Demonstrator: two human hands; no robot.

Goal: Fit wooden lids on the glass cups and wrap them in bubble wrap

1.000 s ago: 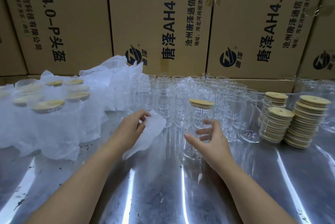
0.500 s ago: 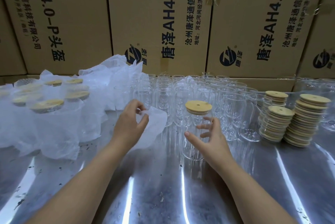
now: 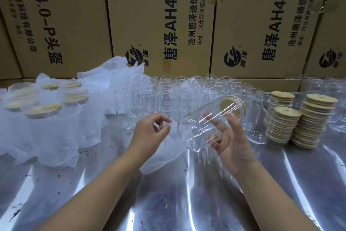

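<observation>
Holding the glass cup (image 3: 202, 122) up off the counter (image 3: 187, 202) in the right grip (image 3: 232, 142), fingers curling round its side. Tipping it over, with the bottom pointing down and left toward the bubble wrap (image 3: 159, 157) and the wooden lid (image 3: 234, 106) pointing up and right. Probably tipping it this way for sliding into the wrap bottom first, lid end last.

Pinching the near edge of the bubble wrap with the left grip (image 3: 149, 133), thumb and fingertips pressing together. Likely lifting that edge to open it up for the cup. Hard to tell how much wrap is in the pinch, the wrap being so thin and see-through there. Lying flat on the counter otherwise, just under and beside the cup.

Waiting in rows at the back: bare cups (image 3: 187, 92), no lids yet, near for easy reaching. Sitting on the right: stacks of lids (image 3: 310, 120), near the right grip, likely for the same reason. Standing on the left: wrapped cups (image 3: 43, 111), lids on, looking done, off to one side of the bare ones. Standing behind it all: big cardboard boxes (image 3: 161, 24).
</observation>
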